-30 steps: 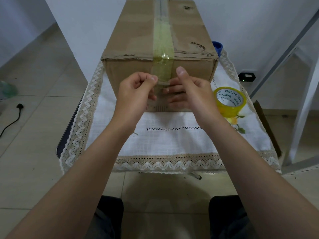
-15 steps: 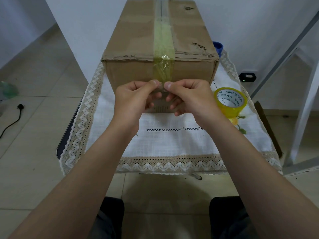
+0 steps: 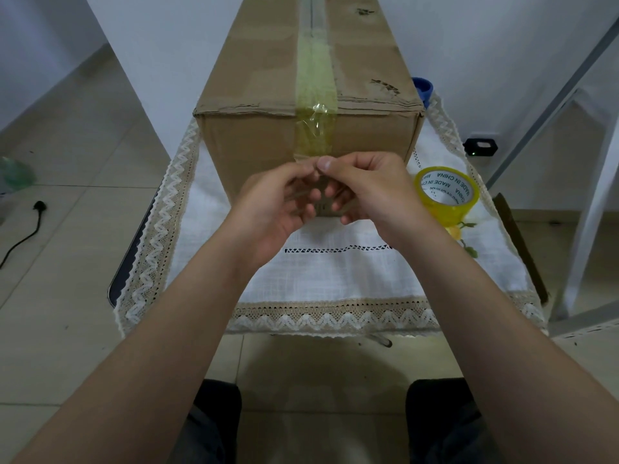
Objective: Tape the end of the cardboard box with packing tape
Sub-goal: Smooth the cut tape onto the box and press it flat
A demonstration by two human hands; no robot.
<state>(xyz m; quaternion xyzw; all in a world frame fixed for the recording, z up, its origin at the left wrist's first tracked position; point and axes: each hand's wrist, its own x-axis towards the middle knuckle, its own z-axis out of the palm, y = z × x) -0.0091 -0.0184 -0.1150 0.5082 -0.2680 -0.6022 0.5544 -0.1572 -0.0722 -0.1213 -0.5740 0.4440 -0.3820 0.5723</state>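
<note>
Head view: both forearms reach forward, and the left hand [image 3: 278, 199] and right hand [image 3: 371, 189] meet before the near end of the cardboard box [image 3: 264, 61] on the worktop [image 3: 335, 279]. The hands' curled fingertips pinch the lower end of the tape strip [image 3: 315, 135] on that face. A tape roll [image 3: 447, 192] sits beside the right hand.

At box [image 3: 251, 142] front, left hand [image 3: 278, 202], right hand [image 3: 371, 189] pinch tape strip [image 3: 315, 135].
</note>
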